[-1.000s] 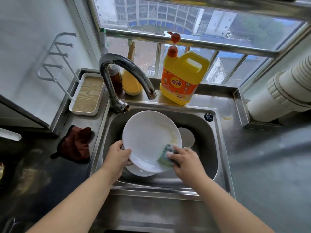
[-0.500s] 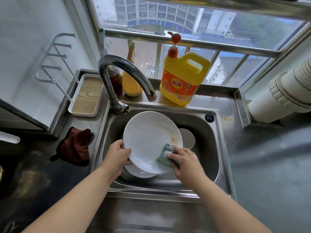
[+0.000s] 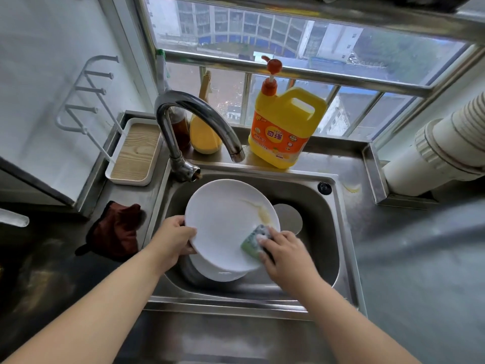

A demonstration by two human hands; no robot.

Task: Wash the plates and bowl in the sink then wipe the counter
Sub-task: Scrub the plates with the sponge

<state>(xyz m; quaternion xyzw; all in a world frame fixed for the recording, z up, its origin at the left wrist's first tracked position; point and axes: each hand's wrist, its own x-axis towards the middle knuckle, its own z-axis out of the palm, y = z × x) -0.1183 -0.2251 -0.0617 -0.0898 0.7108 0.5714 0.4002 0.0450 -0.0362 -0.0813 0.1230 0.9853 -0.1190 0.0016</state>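
Observation:
A white plate (image 3: 223, 227) is tilted over the steel sink (image 3: 325, 248), with a yellowish smear near its right rim. My left hand (image 3: 174, 239) grips the plate's left edge. My right hand (image 3: 284, 252) holds a green sponge (image 3: 253, 241) against the plate's lower right rim. Under the plate lies a second white dish (image 3: 217, 271), mostly hidden. A round pale piece (image 3: 288, 216) shows behind the plate on the sink floor.
A curved tap (image 3: 189, 119) arches over the sink's back left. A yellow detergent jug (image 3: 283, 127) and two bottles stand on the sill. A dark red cloth (image 3: 115, 231) lies on the left counter by a wood-lined tray (image 3: 133, 153). A white pipe (image 3: 446, 148) sits at right.
My right hand has slid the sponge slightly up and right along the plate's rim. The plate and my left hand have stayed almost still.

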